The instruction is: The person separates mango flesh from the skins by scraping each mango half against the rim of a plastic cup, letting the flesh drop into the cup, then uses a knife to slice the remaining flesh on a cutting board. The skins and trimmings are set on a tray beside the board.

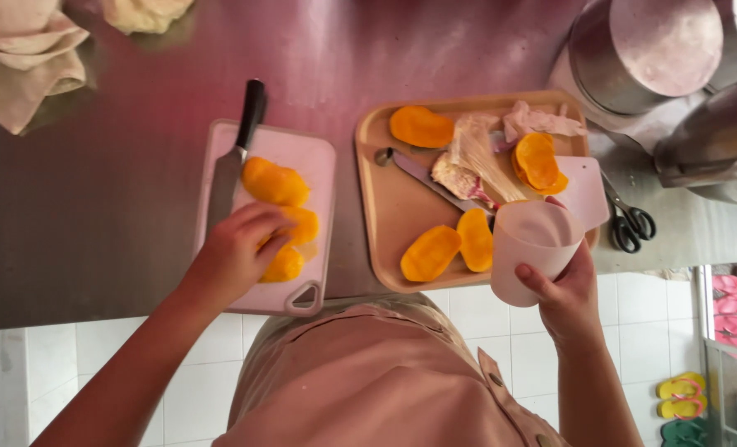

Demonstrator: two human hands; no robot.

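Note:
My left hand (pixel 237 251) rests on orange mango pieces (pixel 276 182) lying on a pink cutting board (pixel 302 149); its fingers curl over one piece. A black-handled knife (pixel 234 157) lies along the board's left side. My right hand (pixel 565 291) holds a pale pink cup (pixel 532 248) above the near right corner of a tan tray (pixel 385 207). Peeled mango halves (pixel 430 252), a mango pit with fibres (pixel 476 153) and a small knife (pixel 426 178) lie in the tray.
Steel pots with lids (pixel 650 50) stand at the back right. Black scissors (pixel 629 222) lie right of the tray. Beige cloths (pixel 21 58) sit at the back left on the steel counter (pixel 95 207). Sandals (pixel 683 397) lie on the tiled floor.

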